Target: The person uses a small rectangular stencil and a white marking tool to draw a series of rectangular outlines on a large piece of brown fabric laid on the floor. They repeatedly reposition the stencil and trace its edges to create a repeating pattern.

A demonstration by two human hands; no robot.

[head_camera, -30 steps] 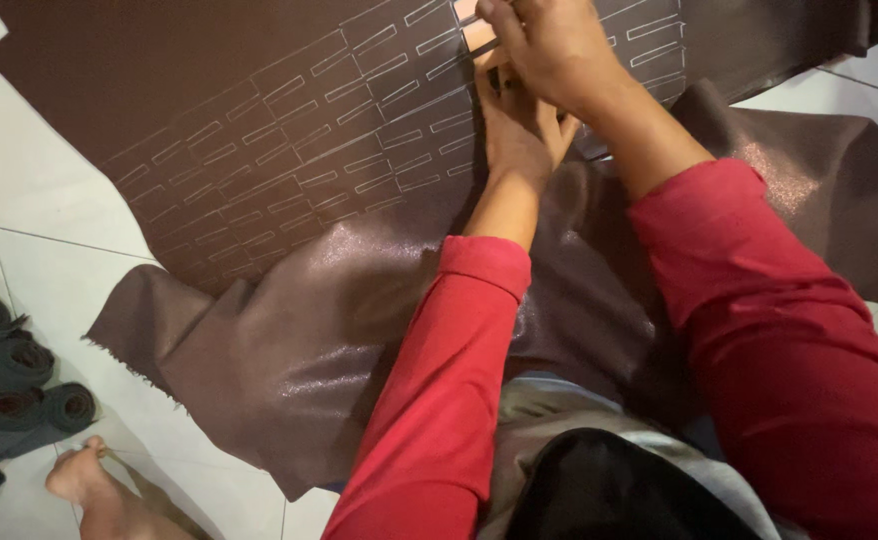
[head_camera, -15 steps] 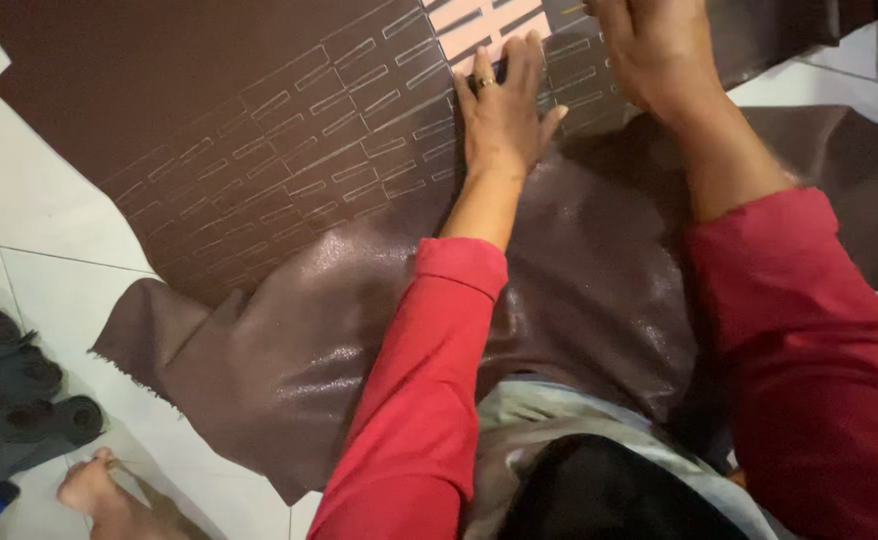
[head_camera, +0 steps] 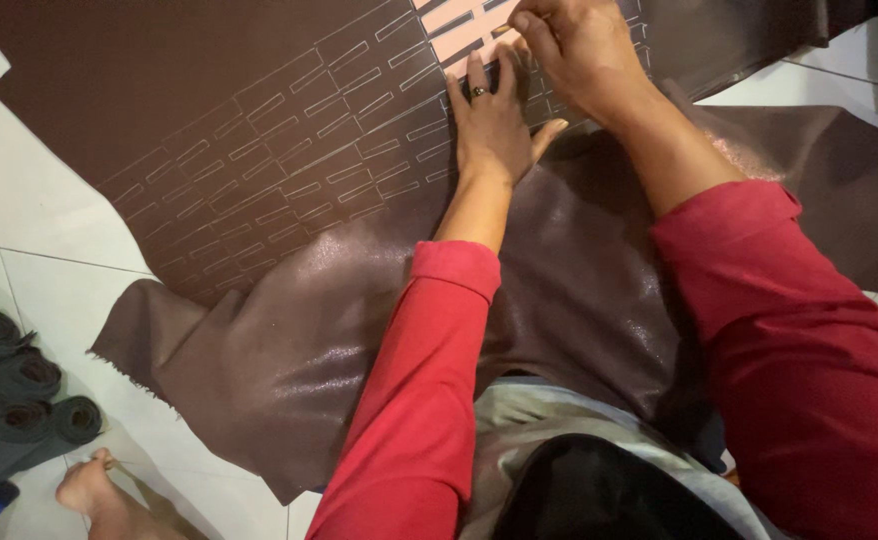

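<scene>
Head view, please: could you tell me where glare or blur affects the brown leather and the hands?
Head view: glossy glare streaks the folded lower part of the brown leather sheet; the flat upper part with the traced slot outlines reads matte and sharp; left hand is crisp, its ring visible; right hand is slightly soft at the fingertips near the frame's top edge.

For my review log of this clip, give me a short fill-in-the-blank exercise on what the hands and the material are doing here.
The left hand lies flat on the brown ____ sheet.
The sheet is marked with rows of outlined ____.
The right hand works at a pale ____ template.
Both sleeves are ____.

Missing words: leather; rectangles; slotted; red
</scene>
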